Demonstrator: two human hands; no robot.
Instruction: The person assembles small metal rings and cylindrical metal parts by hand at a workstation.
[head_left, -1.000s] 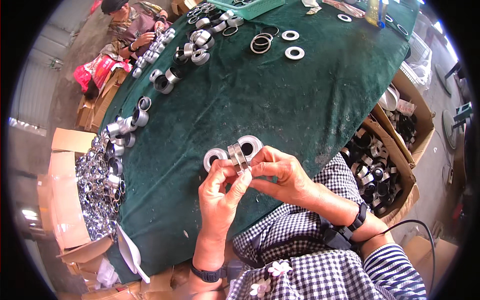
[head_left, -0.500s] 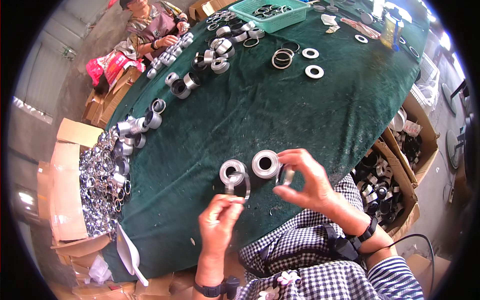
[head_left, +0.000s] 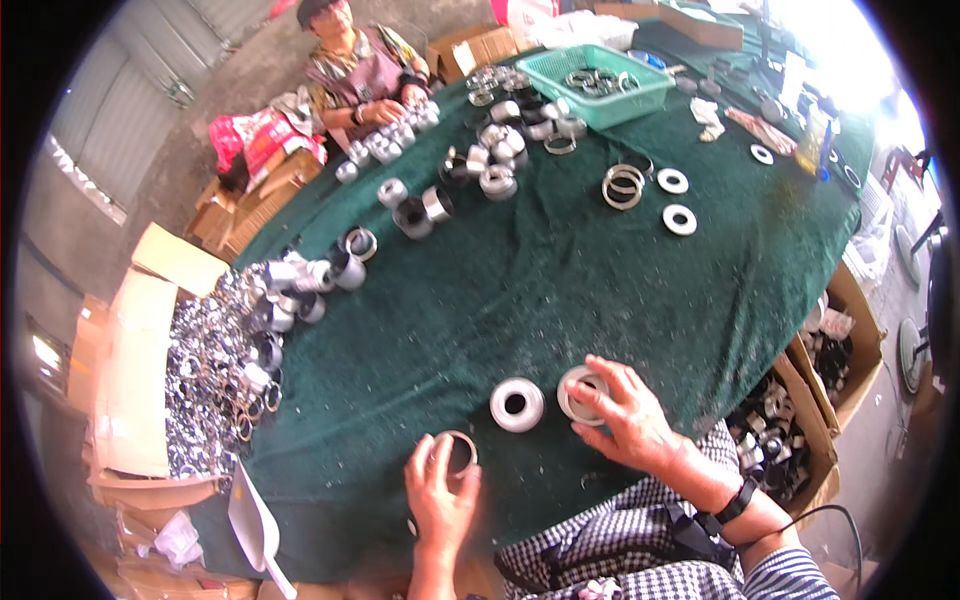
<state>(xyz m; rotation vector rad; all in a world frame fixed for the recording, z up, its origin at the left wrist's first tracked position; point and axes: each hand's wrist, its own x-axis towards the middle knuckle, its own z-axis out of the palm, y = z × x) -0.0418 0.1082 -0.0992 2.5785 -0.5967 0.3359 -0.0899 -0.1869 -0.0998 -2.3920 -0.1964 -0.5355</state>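
My left hand (head_left: 442,497) grips a thin metal ring (head_left: 474,447) near the front of the green-covered table, with fingers and thumb at its rim. Up and to the right of it lies a round white part (head_left: 517,421) with a dark centre hole. Beside that one, my right hand (head_left: 638,428) has its fingers over a second round white part (head_left: 567,402), the thumb near its lower edge. The fingers hide much of this part, so I cannot tell whether a ring sits on it.
Loose metal rings heap by a carton (head_left: 133,370) at left, with a white scoop (head_left: 255,520) below. Silver and black collars (head_left: 412,216) line the far left side. A green basket (head_left: 597,105) and white washers (head_left: 679,220) lie farther back. A person (head_left: 365,85) works across the table. Boxes of parts (head_left: 820,465) stand at right.
The view has shifted, so the table appears lower and to the right. My right hand has moved from beside the right white part to over it. The left hand's ring now sits lower, away from the left part.
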